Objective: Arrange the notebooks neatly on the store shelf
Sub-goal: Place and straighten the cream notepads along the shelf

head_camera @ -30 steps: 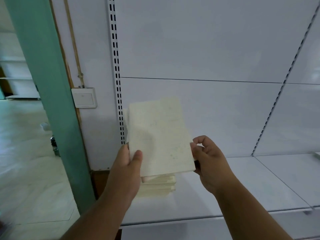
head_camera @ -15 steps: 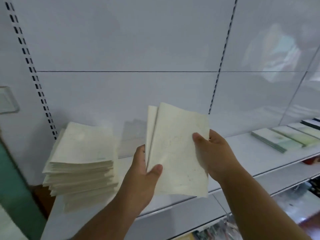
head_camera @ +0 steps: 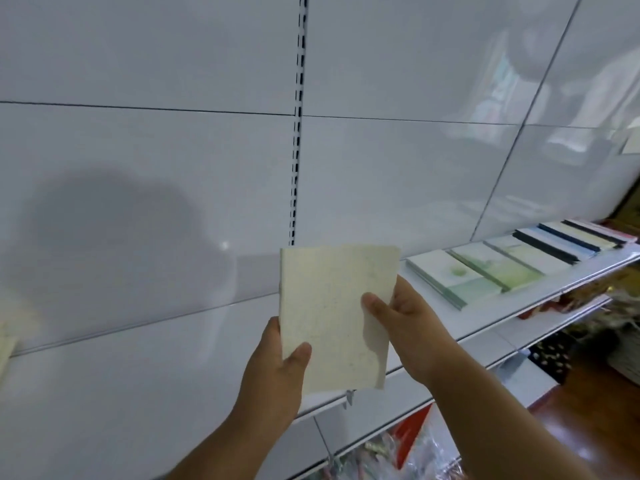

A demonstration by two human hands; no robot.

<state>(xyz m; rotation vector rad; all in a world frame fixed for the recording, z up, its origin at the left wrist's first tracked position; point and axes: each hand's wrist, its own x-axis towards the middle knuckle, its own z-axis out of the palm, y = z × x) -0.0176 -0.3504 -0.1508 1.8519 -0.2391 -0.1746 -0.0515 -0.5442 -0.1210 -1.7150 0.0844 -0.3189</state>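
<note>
I hold a cream notebook (head_camera: 332, 313) upright above the white store shelf (head_camera: 173, 368). My left hand (head_camera: 277, 372) grips its lower left corner, thumb on the cover. My right hand (head_camera: 405, 320) grips its right edge, thumb on the front. A row of notebooks (head_camera: 485, 268) lies flat on the shelf to the right, green-patterned ones nearest, then several with dark spines. A corner of the cream notebook stack (head_camera: 7, 341) shows at the left edge.
The white back panel (head_camera: 156, 168) rises behind the shelf, with a slotted upright (head_camera: 298, 133) in the middle. Below the shelf's front edge, packaged goods (head_camera: 398, 448) and more items (head_camera: 588, 323) sit on lower levels at the right.
The view has swung right: the cream stack has slid to the left edge and the row of notebooks has come closer. The held notebooks now look closed together as one, still gripped by both hands.
</note>
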